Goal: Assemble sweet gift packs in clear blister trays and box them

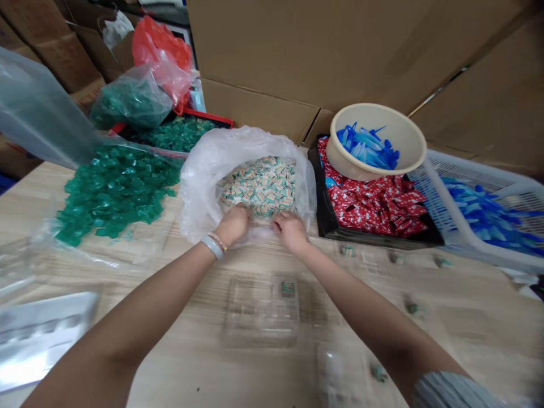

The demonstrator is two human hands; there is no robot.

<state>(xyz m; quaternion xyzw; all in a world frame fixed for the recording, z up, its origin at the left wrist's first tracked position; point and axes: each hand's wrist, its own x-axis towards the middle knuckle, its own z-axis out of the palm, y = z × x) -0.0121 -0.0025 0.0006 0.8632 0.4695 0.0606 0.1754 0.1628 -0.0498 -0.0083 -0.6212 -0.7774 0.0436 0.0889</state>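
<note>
A white translucent plastic bag [199,170] lies open, full of small printed pieces [266,181] in orange, green and cream. My left hand [233,225], wearing a bracelet and a band at the wrist, is at the bag's near rim with curled fingertips among the pieces. Close by on the right, my right hand [292,231] has its thumb and fingers pinched together at the same rim. What either hand holds is hidden or too small to tell. Nearer me on the table are clear plastic trays [259,317], blurred; a printed piece [288,289] sits in one compartment.
Left of the bag lies a heap of green translucent pieces [123,187] on plastic film. On the right, a black tray [327,224] holds red packets [374,207], under a cream bowl [378,113] of blue pieces. Beyond stands a white basket [459,226]. Cardboard [340,51] walls the back.
</note>
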